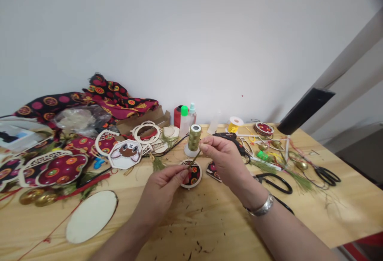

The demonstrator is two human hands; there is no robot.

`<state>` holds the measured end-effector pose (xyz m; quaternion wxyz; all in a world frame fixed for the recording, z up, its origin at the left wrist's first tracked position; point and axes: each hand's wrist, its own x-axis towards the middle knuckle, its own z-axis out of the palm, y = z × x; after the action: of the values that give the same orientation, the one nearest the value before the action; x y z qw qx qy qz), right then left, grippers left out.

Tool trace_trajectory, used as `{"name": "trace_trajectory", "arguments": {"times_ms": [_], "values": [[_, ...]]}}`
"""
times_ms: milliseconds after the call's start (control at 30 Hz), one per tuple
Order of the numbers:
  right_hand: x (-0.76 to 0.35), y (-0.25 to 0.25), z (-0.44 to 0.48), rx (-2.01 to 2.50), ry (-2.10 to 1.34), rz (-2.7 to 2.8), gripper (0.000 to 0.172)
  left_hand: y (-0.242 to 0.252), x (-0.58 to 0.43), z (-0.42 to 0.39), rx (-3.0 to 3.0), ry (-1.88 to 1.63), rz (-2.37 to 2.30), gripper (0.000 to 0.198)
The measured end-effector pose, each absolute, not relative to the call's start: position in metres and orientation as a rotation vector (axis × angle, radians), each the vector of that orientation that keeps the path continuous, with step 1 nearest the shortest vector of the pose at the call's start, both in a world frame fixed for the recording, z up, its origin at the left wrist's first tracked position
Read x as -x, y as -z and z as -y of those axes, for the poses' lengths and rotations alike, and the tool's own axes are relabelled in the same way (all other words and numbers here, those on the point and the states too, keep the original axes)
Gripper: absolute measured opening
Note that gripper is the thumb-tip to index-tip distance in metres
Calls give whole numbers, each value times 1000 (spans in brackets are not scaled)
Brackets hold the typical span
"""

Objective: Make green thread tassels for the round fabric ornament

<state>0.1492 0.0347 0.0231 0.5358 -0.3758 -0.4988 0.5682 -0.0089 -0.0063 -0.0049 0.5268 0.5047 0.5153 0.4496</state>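
Note:
Between my two hands runs a short olive-green strand of thread (195, 158), slanting up to the right. My left hand (164, 183) pinches its lower end between thumb and forefinger. The upper end is in the fingertips of my right hand (224, 158), a silver bracelet on that wrist. Just under the left fingertips lies a round ornament (196, 179) with a pale openwork rim and dark patterned fabric, partly covered. Behind the strand stands a cone spool of olive thread (195, 138). A small patterned piece (213, 171) is half hidden beneath my right hand.
Fabric ornaments (61, 169), a sheep-face piece (126, 153) and a white oval disc (92, 216) lie left. Bottles (184, 122) stand against the wall. A glue gun (226, 136), scissors (327, 176), black-handled tool (277, 183) and yellow spool (234, 125) sit right. Dark scraps dot the tabletop.

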Motion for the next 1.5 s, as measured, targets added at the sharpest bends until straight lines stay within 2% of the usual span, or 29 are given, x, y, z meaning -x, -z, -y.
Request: {"name": "trace_trajectory", "arguments": {"times_ms": [267,300,400,467,533,667,767,933,1033,1267,1500], "values": [[-152,-41,-34,851,-1271,1238,11,17,12,1,-1394,-1182,-1241,15],[-152,-42,-35,845,-1271,1242,11,16,12,1,-1403,-1228,-1278,18],[-151,-44,-36,856,-1250,1257,10,11,13,5,-1410,-1492,-1466,42],[-151,-45,-38,887,-1206,1270,11,6,14,10,-1317,-1673,-1457,36],[-149,-43,-40,924,-1156,1295,10,4,14,15,-1154,-1602,-1240,13],[-144,-37,-36,953,-1017,1439,10,2,11,21,-863,-1077,-824,27],[-140,-30,-24,945,-864,1594,12,0,9,18,-673,-900,-714,37],[-138,-16,5,970,-594,1828,16,1,11,12,-410,-917,-698,19],[-140,-10,19,948,-507,1918,18,3,12,10,-449,-920,-737,18],[-141,-2,40,928,-511,1963,19,7,11,10,-483,-920,-757,8],[-143,16,50,867,-606,1953,16,6,12,10,-470,-906,-808,8]]}}
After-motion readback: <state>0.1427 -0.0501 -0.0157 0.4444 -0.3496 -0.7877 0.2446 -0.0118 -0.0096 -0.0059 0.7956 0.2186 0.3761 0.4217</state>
